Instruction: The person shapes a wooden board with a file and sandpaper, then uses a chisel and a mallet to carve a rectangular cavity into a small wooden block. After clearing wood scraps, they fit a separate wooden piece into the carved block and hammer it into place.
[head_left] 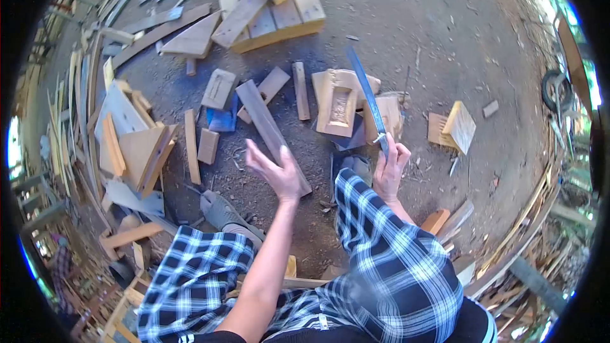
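Here we are on the bare ground point(381, 19), and the right hand point(389, 171) has its fingers wrapped around the base of a long blade point(368, 90), tip pointing away from the body! That blade crosses in front of a cluster of wood: a carved block point(337, 111) with a rectangular recess in its face, a paler block point(389, 117) just beside it. Whether steel meets wood there, I can't tell from here.

Over to the left hand point(279, 174): open, fingers spread, palm empty, right over the lower part of a long plank point(260, 114). The thumb overlaps that plank; touching or just above, I can't call it. The plank lies aslant between the two feet, pointing away to the left.

Around it, a narrow stick point(300, 91), a small brown block point(208, 146), and a rounded block point(219, 89) just beyond a blue item point(221, 121). At the ground's far edge, a slatted wooden platform point(289, 22) carries offcuts. Toward the left edge, boards point(136, 152) lean in a stack; on the right, a board point(459, 128) stands tilted by a slotted piece point(438, 128), and a tyre point(556, 89) sits near the right edge!
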### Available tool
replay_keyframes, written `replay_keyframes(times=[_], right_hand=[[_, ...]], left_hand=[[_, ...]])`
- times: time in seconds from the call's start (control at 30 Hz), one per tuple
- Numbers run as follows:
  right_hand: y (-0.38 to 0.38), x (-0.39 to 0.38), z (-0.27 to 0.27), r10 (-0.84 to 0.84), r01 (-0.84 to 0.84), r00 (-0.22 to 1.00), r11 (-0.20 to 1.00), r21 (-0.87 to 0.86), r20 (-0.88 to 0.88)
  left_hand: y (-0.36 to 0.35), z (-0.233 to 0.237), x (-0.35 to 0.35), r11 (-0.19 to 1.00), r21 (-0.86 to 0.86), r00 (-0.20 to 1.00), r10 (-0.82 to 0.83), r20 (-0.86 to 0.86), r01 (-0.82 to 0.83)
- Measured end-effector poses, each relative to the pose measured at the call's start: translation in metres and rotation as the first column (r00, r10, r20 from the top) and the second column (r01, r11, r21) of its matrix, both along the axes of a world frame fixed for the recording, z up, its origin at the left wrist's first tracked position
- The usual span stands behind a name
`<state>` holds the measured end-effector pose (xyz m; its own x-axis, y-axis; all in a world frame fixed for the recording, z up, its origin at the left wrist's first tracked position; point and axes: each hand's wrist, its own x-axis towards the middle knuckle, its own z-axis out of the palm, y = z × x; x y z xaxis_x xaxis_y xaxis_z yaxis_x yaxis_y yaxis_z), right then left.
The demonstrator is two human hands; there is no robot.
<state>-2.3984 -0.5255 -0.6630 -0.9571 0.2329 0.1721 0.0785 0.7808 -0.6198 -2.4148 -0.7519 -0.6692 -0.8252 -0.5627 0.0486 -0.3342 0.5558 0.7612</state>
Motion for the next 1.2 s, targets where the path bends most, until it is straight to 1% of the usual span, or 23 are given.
replay_keyframes(times=[0.07,0.13,0.17,0.23,0.27,0.3,0.4,0.47,0.5,0.57,0.63,0.67,0.73,0.77,0.83,0.87,0.9,0.93,0.97,1.0,1.03,1.1,1.2], right_hand=[[0.002,0.003,0.000,-0.034,0.034,0.999,0.999,-0.002,-0.013],[-0.002,0.004,0.000,-0.054,0.053,0.998,0.998,-0.015,-0.037],[-0.005,0.004,-0.001,-0.061,0.060,0.997,0.998,-0.029,-0.041],[-0.007,0.010,-0.002,-0.099,0.098,0.995,0.992,-0.082,-0.004],[-0.006,0.012,-0.001,-0.092,0.090,0.995,0.993,-0.073,-0.025],[-0.004,0.017,-0.004,-0.107,0.104,0.994,0.992,-0.074,-0.035],[0.006,0.029,-0.005,-0.133,0.130,0.990,0.989,-0.064,-0.040],[0.015,0.031,0.001,-0.195,0.194,0.981,0.979,-0.068,-0.002],[0.021,0.033,0.000,-0.186,0.186,0.982,0.982,-0.015,-0.026],[0.027,0.034,0.001,-0.232,0.230,0.971,0.973,-0.037,-0.053],[0.032,0.037,0.000,-0.304,0.300,0.949,0.952,-0.059,-0.079],[0.034,0.037,-0.001,-0.307,0.303,0.948,0.951,-0.058,-0.082],[0.042,0.038,-0.006,-0.220,0.221,0.975,0.975,-0.008,0.036],[0.048,0.042,-0.014,-0.178,0.179,0.955,0.984,0.018,0.238],[0.060,0.049,-0.023,-0.166,0.169,0.960,0.986,0.003,0.225],[0.057,0.046,-0.030,-0.153,0.162,0.964,0.986,-0.025,0.218],[0.053,0.041,-0.030,-0.153,0.148,0.966,0.988,0.041,0.209],[0.050,0.037,-0.027,-0.141,0.122,0.970,0.987,0.103,0.199],[0.049,0.035,-0.036,-0.143,0.113,0.978,0.976,0.188,0.154],[0.048,0.032,-0.038,-0.143,0.120,0.981,0.977,0.175,0.128],[0.047,0.028,-0.031,-0.136,0.105,0.980,0.974,0.199,0.147],[0.048,0.023,-0.035,-0.085,0.054,0.992,0.954,0.296,0.095],[0.033,0.008,-0.015,-0.016,-0.021,0.994,0.941,0.339,0.105]], left_hand=[[-0.021,-0.001,-0.026,0.986,-0.165,1.000,-0.028,-0.003,0.027],[-0.034,-0.002,-0.053,0.950,-0.286,0.992,-0.115,0.049,0.124],[-0.040,-0.006,-0.064,0.890,-0.415,0.980,-0.142,0.141,0.189],[-0.051,-0.026,-0.082,0.877,-0.412,0.967,-0.196,0.164,0.248],[-0.053,-0.036,-0.088,0.869,-0.404,0.956,-0.231,0.180,0.286],[-0.054,-0.039,-0.093,0.828,-0.477,0.955,-0.232,0.186,0.294],[-0.067,-0.034,-0.109,0.737,-0.577,0.935,-0.268,0.231,0.353],[-0.074,-0.034,-0.110,0.716,-0.587,0.926,-0.300,0.229,0.377],[-0.073,-0.032,-0.109,0.726,-0.568,0.921,-0.305,0.242,0.389],[-0.067,-0.027,-0.108,0.744,-0.522,0.907,-0.308,0.287,0.417],[-0.066,-0.032,-0.105,0.745,-0.526,0.912,-0.314,0.265,0.410],[-0.066,-0.034,-0.104,0.751,-0.526,0.917,-0.314,0.247,0.399],[-0.064,-0.035,-0.103,0.761,-0.515,0.918,-0.309,0.248,0.395],[-0.062,-0.033,-0.103,0.754,-0.514,0.913,-0.335,0.235,0.409],[-0.065,-0.027,-0.103,0.754,-0.500,0.905,-0.362,0.225,0.426],[-0.069,-0.021,-0.106,0.755,-0.463,0.884,-0.425,0.195,0.465],[-0.068,-0.021,-0.108,0.779,-0.444,0.897,-0.382,0.224,0.443],[-0.070,-0.031,-0.107,0.731,-0.557,0.918,-0.343,0.198,0.394],[-0.070,-0.029,-0.106,0.757,-0.523,0.919,-0.336,0.205,0.393],[-0.068,-0.023,-0.105,0.791,-0.456,0.912,-0.335,0.235,0.408],[-0.066,-0.025,-0.104,0.804,-0.457,0.923,-0.297,0.246,0.380],[-0.063,-0.030,-0.103,0.822,-0.448,0.930,-0.250,0.269,0.351],[-0.061,-0.029,-0.100,0.836,-0.415,0.923,-0.253,0.288,0.359]])
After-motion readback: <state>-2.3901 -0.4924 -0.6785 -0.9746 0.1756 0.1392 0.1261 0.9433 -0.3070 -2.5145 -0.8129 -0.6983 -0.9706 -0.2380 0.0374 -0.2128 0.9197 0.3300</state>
